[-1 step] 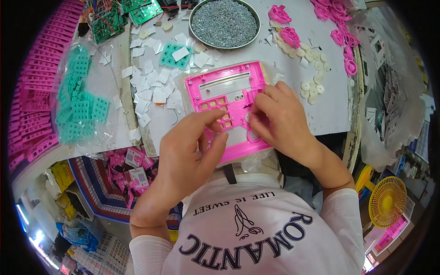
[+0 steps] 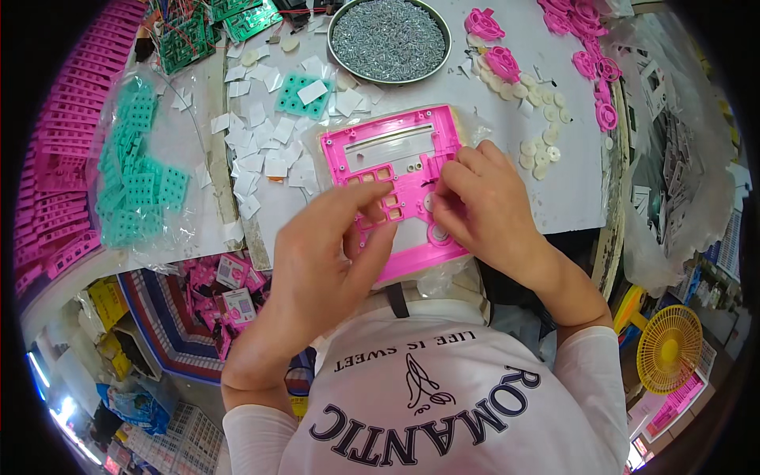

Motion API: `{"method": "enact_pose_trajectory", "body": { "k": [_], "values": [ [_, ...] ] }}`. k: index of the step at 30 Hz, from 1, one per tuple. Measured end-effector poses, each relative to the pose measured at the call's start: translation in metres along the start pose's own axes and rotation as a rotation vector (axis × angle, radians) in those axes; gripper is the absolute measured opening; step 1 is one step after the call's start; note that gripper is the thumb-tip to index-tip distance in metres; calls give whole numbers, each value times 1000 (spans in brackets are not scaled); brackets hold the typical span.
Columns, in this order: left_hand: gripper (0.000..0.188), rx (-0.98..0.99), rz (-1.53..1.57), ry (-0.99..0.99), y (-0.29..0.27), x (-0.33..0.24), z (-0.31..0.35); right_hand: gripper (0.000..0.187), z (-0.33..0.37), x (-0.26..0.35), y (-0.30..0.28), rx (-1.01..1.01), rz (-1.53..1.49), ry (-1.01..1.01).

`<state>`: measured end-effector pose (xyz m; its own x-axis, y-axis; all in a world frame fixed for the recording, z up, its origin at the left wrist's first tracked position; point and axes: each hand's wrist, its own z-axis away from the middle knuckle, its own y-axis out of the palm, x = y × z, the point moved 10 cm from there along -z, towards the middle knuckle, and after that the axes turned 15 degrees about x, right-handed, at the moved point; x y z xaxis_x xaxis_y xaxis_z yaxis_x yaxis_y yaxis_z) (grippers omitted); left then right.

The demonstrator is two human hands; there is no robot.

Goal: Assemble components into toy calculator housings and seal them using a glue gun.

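The pink panel (image 2: pixel 400 178) lies flat at the near edge of the white surface (image 2: pixel 554 190), partly overhanging it, on a clear plastic bag. It has a long window slot near its far side and rows of small square openings below. The left hand (image 2: pixel 328 257) rests on the panel's near left part, its grip pressed together, thumb and forefinger pinching at the square openings; whether a small piece sits between them cannot be told. The right hand (image 2: pixel 483 206) covers the panel's right side, fingers curled and pressing down on it near a round hole, grip closed against the panel.

Just left of the panel, white paper squares (image 2: pixel 257 158) lie scattered. Beyond it, at the far edge, stands a round metal pan of screws (image 2: pixel 389 36). White discs (image 2: pixel 538 127) spread to the right of the panel, with pink round parts (image 2: pixel 503 59) further back. Teal keypads (image 2: pixel 134 178) sit in a bag near the left edge, and pink strips (image 2: pixel 59 150) are stacked beyond them. Green circuit boards (image 2: pixel 186 39) lie at the far left corner.
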<state>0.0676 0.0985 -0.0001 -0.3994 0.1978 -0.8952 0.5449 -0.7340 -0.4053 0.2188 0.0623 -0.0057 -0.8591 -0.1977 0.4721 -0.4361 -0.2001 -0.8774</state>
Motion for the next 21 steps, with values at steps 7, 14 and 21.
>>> {"method": "enact_pose_trajectory", "body": {
  "k": [7,14,21],
  "values": [
    [22,-219,-505,277,-53,-17,-108,18,-2,2,0,4,36,85],
    [18,-68,-852,209,-39,-7,-183,18,0,0,2,-12,-12,108],
    [19,-103,-885,262,-37,-3,-187,24,8,-19,-27,-127,-262,79]
  ]
}}
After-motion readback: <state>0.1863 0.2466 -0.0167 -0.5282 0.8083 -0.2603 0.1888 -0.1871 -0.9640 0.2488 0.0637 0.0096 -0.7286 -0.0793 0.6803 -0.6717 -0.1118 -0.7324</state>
